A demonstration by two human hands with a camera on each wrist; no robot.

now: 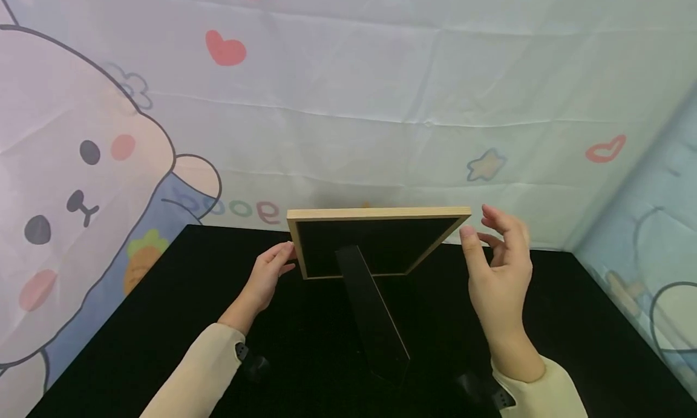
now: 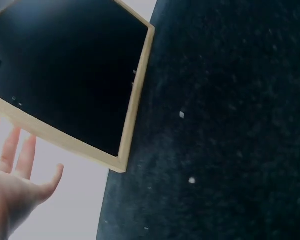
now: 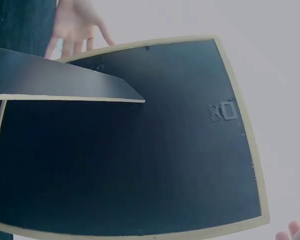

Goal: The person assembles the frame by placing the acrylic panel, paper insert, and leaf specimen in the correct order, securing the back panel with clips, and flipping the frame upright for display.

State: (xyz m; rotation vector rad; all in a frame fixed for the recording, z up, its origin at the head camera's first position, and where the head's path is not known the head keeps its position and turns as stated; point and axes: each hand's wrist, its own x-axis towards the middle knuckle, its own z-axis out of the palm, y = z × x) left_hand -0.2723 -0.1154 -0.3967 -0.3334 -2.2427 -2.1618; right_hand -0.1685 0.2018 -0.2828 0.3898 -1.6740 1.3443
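A picture frame point(image 1: 379, 213) with a pale wooden border stands on the black tabletop, its dark back panel towards me. The frame's black easel leg point(image 1: 372, 315) slopes down from that panel to the table. My left hand point(image 1: 267, 277) is at the frame's left edge, and in the left wrist view its fingers look straight; whether they touch the wood I cannot tell. Off the right edge, with a small gap, my right hand point(image 1: 502, 273) is raised with loosely bent fingers and holds nothing. A small metal hanger point(image 3: 228, 110) shows on the back panel in the right wrist view.
Behind the black table point(image 1: 218, 267) hangs a pale cloth point(image 1: 348, 73) printed with a cartoon bear, hearts and a star. Another printed cloth point(image 1: 648, 236) covers the right side. Small white specks dot the tabletop.
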